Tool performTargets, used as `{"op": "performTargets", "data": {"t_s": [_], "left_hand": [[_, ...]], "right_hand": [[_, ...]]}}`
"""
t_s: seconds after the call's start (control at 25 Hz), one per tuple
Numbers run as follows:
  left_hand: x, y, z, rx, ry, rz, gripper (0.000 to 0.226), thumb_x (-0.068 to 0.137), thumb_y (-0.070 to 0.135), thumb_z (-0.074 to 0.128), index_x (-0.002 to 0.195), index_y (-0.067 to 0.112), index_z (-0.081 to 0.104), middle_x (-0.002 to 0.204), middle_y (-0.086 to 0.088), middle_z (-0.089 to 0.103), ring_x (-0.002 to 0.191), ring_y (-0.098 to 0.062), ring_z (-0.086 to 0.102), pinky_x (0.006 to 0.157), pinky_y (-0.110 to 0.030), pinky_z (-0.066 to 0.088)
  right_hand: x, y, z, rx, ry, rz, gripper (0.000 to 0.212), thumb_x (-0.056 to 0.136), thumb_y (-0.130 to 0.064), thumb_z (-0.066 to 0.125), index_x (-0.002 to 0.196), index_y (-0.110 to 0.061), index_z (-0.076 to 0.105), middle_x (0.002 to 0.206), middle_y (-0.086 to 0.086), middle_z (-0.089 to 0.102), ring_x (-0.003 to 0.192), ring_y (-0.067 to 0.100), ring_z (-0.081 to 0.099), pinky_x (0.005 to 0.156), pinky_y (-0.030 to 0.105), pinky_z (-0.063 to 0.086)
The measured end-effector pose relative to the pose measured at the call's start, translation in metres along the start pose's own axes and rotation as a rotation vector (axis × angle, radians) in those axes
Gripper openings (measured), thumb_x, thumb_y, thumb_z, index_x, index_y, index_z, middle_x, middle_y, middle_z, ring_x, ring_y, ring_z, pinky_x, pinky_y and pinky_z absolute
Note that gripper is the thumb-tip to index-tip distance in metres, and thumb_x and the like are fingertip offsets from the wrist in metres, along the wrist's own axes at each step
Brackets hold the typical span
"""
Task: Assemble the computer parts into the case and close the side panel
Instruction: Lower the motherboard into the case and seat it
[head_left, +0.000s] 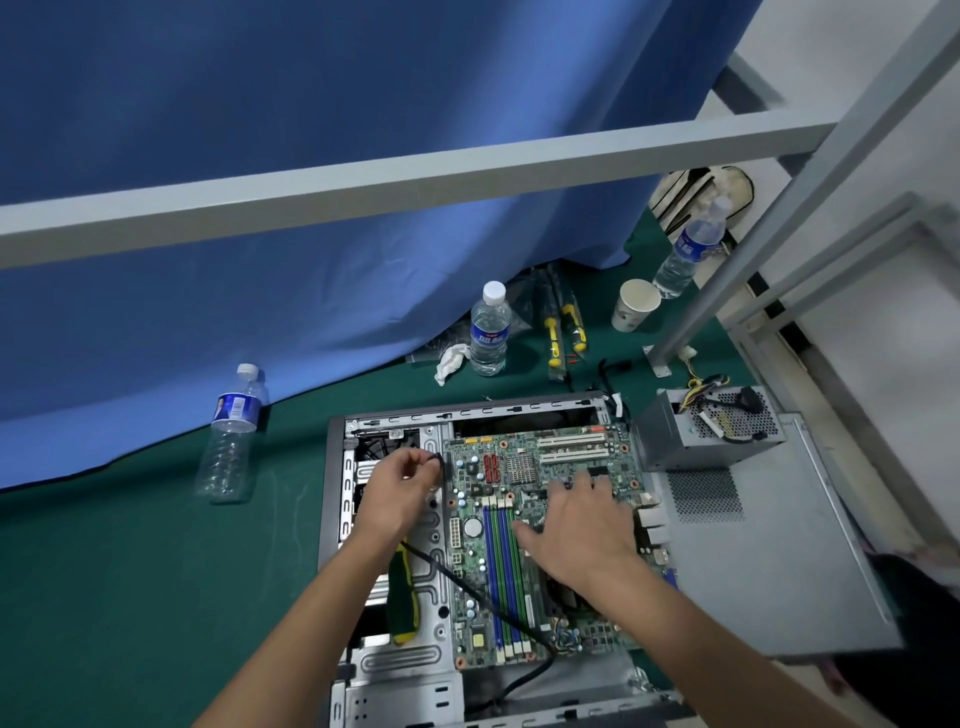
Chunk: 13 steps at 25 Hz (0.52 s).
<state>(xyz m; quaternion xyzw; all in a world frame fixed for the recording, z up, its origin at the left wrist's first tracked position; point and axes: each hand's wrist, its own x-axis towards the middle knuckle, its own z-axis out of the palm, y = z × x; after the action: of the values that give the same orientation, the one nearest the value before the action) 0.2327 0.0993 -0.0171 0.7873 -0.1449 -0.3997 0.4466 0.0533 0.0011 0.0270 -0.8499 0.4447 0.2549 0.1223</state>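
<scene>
The open computer case (332, 499) lies flat on the green mat, with the green motherboard (524, 467) inside it. My left hand (400, 493) pinches the end of a black cable (467, 587) at the board's left edge; the cable runs down across the board toward its lower right. My right hand (576, 525) lies flat on the motherboard with fingers spread, covering the middle of it. Blue and green memory slots (501, 571) show between my hands. A grey power supply (696, 431) sits outside the case at the upper right, on the grey side panel (769, 571).
A black and yellow screwdriver (405, 597) lies in the case under my left forearm. Three water bottles (488, 327) (231, 436) (688, 249), a paper cup (635, 304), a crumpled tissue (451, 361) and yellow-handled tools (563, 327) stand on the mat behind the case. A grey metal frame (363, 182) crosses overhead.
</scene>
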Motion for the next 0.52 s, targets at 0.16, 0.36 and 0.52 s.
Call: {"op": "performTargets", "data": {"t_s": [0.16,0.36,0.52], "left_hand": [[0.003,0.005,-0.007,0.078,0.024,0.057,0.003,0.093,0.015,0.066,0.095,0.016,0.066,0.093,-0.001,0.069,0.075,-0.009,0.063,0.053,-0.007,0.045],[0.008,0.016,-0.019,-0.003,-0.029,0.074,0.006,0.093,0.023,0.067,0.093,0.022,0.073,0.089,0.007,0.073,0.074,-0.002,0.067,0.069,-0.019,0.046],[0.010,0.026,-0.019,-0.312,-0.165,-0.155,0.013,0.091,0.016,0.066,0.095,0.021,0.077,0.082,0.002,0.069,0.060,-0.008,0.049,0.053,-0.021,0.041]], "right_hand": [[0.018,-0.005,0.005,0.155,0.264,-0.172,0.069,0.095,-0.060,0.040,0.152,-0.025,0.024,0.157,0.008,0.023,0.144,0.027,0.019,0.118,0.051,0.021],[0.030,-0.006,0.015,0.141,0.152,-0.204,0.069,0.095,-0.060,0.038,0.153,-0.024,0.025,0.160,0.009,0.019,0.147,0.027,0.016,0.120,0.050,0.018],[0.046,-0.002,0.004,0.186,0.262,-0.208,0.067,0.095,-0.061,0.039,0.149,-0.022,0.034,0.155,0.009,0.030,0.144,0.026,0.021,0.119,0.047,0.023]]}}
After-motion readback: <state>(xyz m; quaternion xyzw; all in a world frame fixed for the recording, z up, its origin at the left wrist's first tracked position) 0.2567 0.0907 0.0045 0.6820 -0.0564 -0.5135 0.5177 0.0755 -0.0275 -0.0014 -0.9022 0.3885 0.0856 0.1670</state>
